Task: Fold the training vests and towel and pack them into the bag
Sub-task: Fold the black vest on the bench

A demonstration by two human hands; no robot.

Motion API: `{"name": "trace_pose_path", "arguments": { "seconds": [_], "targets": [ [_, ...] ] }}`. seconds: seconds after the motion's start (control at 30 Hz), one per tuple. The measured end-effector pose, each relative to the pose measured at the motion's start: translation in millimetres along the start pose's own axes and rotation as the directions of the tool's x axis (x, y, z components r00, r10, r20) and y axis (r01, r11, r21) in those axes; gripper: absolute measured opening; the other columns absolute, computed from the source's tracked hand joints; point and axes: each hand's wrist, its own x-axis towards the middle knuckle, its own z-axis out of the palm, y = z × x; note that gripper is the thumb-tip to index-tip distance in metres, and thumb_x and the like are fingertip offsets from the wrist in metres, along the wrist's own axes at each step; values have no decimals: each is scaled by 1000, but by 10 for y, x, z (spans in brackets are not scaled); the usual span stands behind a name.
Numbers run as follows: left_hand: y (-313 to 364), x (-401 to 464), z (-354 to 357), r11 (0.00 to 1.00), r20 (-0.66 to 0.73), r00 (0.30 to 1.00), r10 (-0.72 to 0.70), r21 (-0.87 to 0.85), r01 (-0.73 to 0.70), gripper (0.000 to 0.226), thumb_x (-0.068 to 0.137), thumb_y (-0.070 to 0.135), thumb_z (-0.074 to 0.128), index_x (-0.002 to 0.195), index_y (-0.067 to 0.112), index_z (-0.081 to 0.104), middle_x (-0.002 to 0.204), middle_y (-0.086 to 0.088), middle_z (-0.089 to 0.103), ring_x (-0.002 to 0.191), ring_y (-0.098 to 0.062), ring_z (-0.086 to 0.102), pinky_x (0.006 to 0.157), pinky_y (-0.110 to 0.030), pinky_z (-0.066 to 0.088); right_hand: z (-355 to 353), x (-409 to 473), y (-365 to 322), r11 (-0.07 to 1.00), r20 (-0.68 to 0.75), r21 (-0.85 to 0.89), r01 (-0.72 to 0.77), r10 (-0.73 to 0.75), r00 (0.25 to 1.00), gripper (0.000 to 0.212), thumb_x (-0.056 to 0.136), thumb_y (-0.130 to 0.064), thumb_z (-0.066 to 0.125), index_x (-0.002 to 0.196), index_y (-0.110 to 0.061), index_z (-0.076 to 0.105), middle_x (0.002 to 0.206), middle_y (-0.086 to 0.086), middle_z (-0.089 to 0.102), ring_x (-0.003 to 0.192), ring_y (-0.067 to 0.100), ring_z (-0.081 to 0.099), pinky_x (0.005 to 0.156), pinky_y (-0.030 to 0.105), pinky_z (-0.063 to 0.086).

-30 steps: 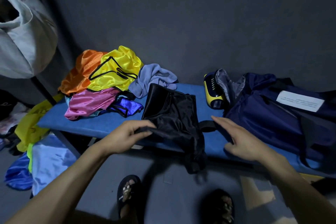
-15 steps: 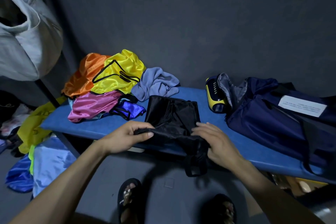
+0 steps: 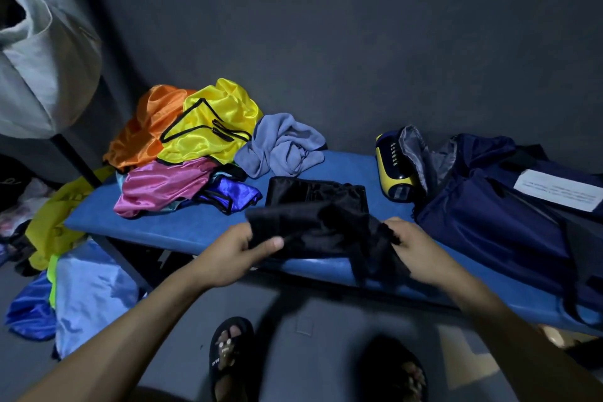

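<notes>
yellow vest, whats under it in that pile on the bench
The yellow vest lies on an orange vest and a pink vest; a blue vest and light blue fabric peek out lower. Anything deeper in the pile is covered.

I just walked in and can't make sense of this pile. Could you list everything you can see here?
black vest: one, black, gripped at the bench's front edge
orange vest: one, orange, back left of the heap
yellow vest: one, yellow with black trim, top of the heap
pink vest: one, pink, front of the heap
blue vest: one, shiny blue, beside the pink
towel: one, grey-blue, crumpled behind the black vest
bag: one, navy, open, right end of bench
speaker-like device: one, yellow and black, by the bag's mouth
bench: one, blue
floor clothes: several, light blue, blue, olive, left of bench
left hand: grips the vest
right hand: grips the vest
</notes>
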Motion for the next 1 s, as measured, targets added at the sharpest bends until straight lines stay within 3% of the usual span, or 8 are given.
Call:
{"name": "trace_pose_path", "arguments": {
  "seconds": [0.1, 0.2, 0.27, 0.4, 0.6, 0.77, 0.87, 1.0],
  "targets": [
    [16, 307, 2, 970, -136, 970, -200, -165, 177, 21, 104, 22, 58, 89, 11, 67, 78, 15, 72, 73, 5, 62, 70, -18, 50, -53, 290, -44, 985, -23, 118, -124, 128, 992, 37, 100, -27, 63, 65, -15, 54, 59, -6, 56, 59, 0, 50, 62, 29, 37],
    [-34, 570, 49, 945, -262, 909, -325, -123, 302, 32, 103, 24, 60, 71, 16, 60, 57, 17, 64, 56, 6, 54, 58, -19, 44, -44, 594, -95, 907, 1, 172, -385, 391, 920, 60, 101, -50, 56, 57, -18, 32, 51, 1, 33, 48, 15, 37, 61, 33, 27],
    [-138, 664, 26, 926, -279, 884, -374, -70, 370, 34, 100, 32, 65, 71, 13, 65, 63, 11, 70, 60, 0, 61, 64, -30, 53, -75, 686, -167, 883, 49, 110, -456, 453, 890, 62, 102, -52, 53, 57, -20, 25, 51, -3, 25, 42, 13, 27, 61, 33, 22],
    [-182, 702, -14, 910, -266, 874, -407, -42, 411, 37, 88, 50, 66, 91, 15, 76, 85, 2, 79, 84, -17, 75, 85, -44, 60, -154, 666, -200, 822, 126, 122, -556, 543, 830, 73, 84, -80, 56, 67, -9, 54, 68, 18, 48, 62, 20, 52, 67, 35, 34],
    [-135, 782, 38, 881, -303, 884, -355, 207, 425, 28, 99, 42, 62, 94, 15, 72, 85, 0, 75, 87, -22, 72, 80, -38, 55, -113, 586, -195, 837, 21, 30, -546, 546, 838, 56, 95, -46, 63, 57, -22, 29, 47, -6, 27, 40, 14, 28, 58, 34, 26],
    [-84, 800, 80, 738, -362, 851, -382, 434, 516, 47, 101, 47, 56, 68, 16, 43, 73, -5, 53, 92, -39, 63, 67, -37, 39, -81, 568, -337, 748, -67, -376, -546, 566, 822, 42, 102, -52, 41, 78, -19, 50, 84, 2, 56, 77, 25, 55, 70, 36, 41],
    [-91, 811, 53, 696, -364, 849, -382, 491, 524, 46, 101, 48, 55, 68, 19, 41, 87, -14, 65, 100, -40, 64, 70, -37, 40, -91, 474, -545, 631, -215, -633, -448, 413, 885, 34, 103, -51, 42, 100, -19, 52, 103, 6, 61, 97, 30, 60, 74, 37, 39],
    [34, 769, -20, 607, -351, 843, -408, 585, 538, 33, 101, 49, 52, 86, 20, 47, 112, -18, 69, 110, -39, 63, 82, -42, 48, 51, 558, -620, 736, -210, -677, -1, -192, 959, 20, 99, -36, 55, 99, -17, 52, 101, 3, 61, 98, 29, 58, 70, 38, 41]
  ]
}}
